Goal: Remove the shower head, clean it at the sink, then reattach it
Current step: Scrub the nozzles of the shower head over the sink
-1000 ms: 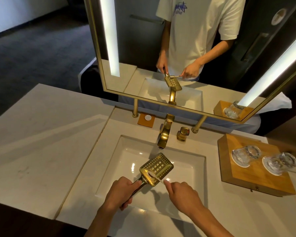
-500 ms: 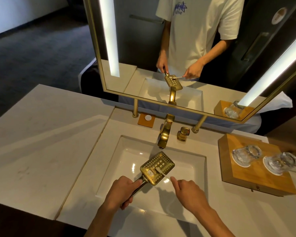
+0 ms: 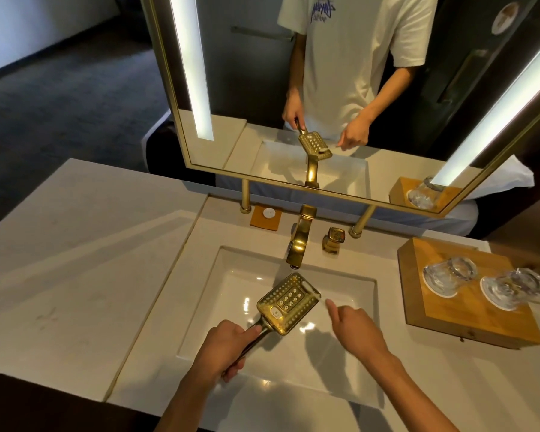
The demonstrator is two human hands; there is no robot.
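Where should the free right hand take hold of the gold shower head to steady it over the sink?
Judging by its pose, pinch the shower head across its flat plate's right edge, coming from the right. The left hand already fills the handle, and the right hand hovers beside that edge.

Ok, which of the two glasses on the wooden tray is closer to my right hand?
The left glass; the other glass sits farther from the right hand.

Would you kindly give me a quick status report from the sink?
Left hand gripping shower head handle over basin. Right hand beside it, index finger out. Faucet dry.
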